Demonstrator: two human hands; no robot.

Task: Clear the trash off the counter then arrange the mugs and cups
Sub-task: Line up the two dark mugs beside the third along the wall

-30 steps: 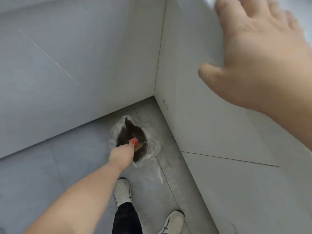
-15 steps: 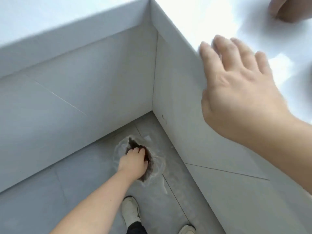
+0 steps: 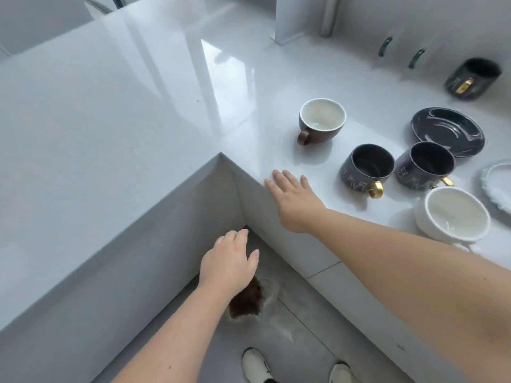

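Below left fingers (image 3: 243, 236), spread and empty, trash bag (image 3: 246, 301), right hand (image 3: 293, 200) flat on counter (image 3: 138, 106)

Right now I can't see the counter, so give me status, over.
Left hand open, empty, above floor trash bag. Right hand open over counter edge. Brown cup nearest, untouched. Nothing blocking.
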